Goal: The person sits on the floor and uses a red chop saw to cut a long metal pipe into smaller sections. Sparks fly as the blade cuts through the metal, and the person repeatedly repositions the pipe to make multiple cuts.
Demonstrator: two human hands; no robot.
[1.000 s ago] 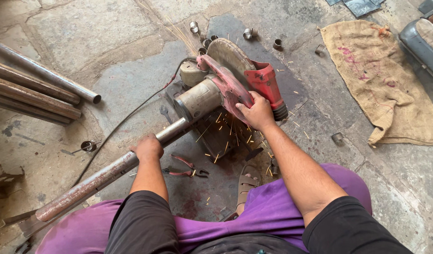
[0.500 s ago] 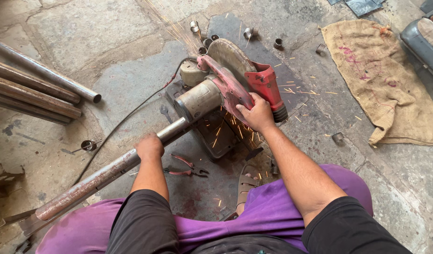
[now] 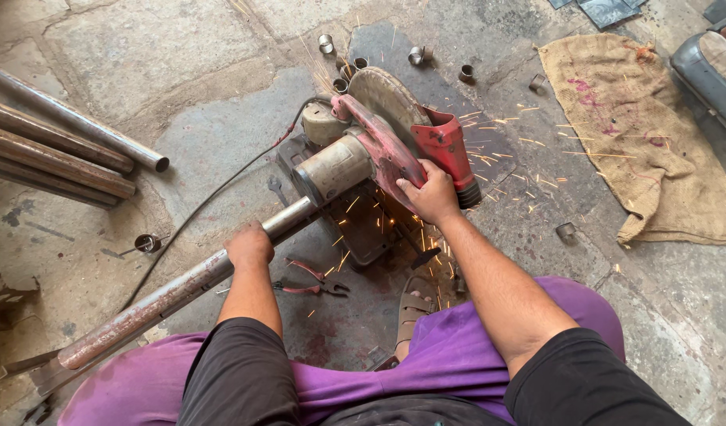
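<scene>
Two hands at work: both closed, each gripping something different.
Nearest ground: purple-trousered legs folded on the stone floor (image 3: 181, 71), one sandalled foot (image 3: 414, 308) tucked beside the machine.
Left hand (image 3: 248, 246): wrapped tight around a long rusty grey steel pipe (image 3: 158, 304), pressing it down just short of the saw.
Pipe position: lies slantwise from the lower left up into the saw's clamp, its near end resting on a small metal support (image 3: 39, 371).
Pipe handling: judged heavy, rigid and round, so likely to roll; it is best held close to the cut, where the palm already sits, and away from the sparks.
Red-handled pliers (image 3: 308, 278): lying on the floor, just beside the left wrist.
Right hand (image 3: 430, 193): clasped around the handle of the worn red chop saw (image 3: 379, 146), orange sparks flying about it.
Further left: a stack of spare steel tubes (image 3: 59, 150), well apart.
Far ground: short cut pipe rings (image 3: 417, 55) scattered beyond the blade.
Far right: a stained burlap sack (image 3: 639, 134) spread flat.
</scene>
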